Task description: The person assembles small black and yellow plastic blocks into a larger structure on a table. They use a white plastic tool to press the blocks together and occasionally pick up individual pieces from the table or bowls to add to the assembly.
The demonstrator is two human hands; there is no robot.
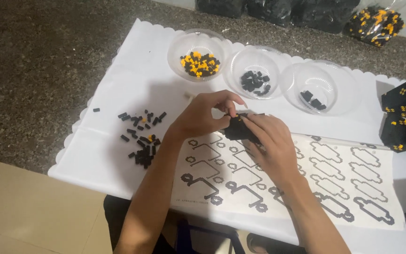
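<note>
My left hand [202, 115] has its fingers pinched on the top edge of a small black brick assembly [238, 128], thumb and forefinger closed on a tiny piece at its upper rim. My right hand [269, 146] cups the same assembly from the near side, fingers pressed together along its flank. The assembly hangs just above the far edge of the printed instruction sheet [334, 183], near the middle of the white cloth [118, 89] spread over the counter [38, 70].

To my left on the cloth lies a loose scatter of black bricks [142, 138], a few orange among them, with one stray brick [96, 110] close to the cloth's left edge. Along the far edge stand three clear bowls: one with orange and black pieces [198, 55], one with black pieces [254, 75], one nearly spent [318, 88]. Finished black-and-orange blocks [402, 117] sit at the right edge.

The risks, as I judge them: the piece is tiny, so too hard a squeeze could flick it off into the scatter, or pressing off-centre could crack the assembly apart. My left forearm passes close to the scatter; a careless sweep could push bricks off the near-left corner.
</note>
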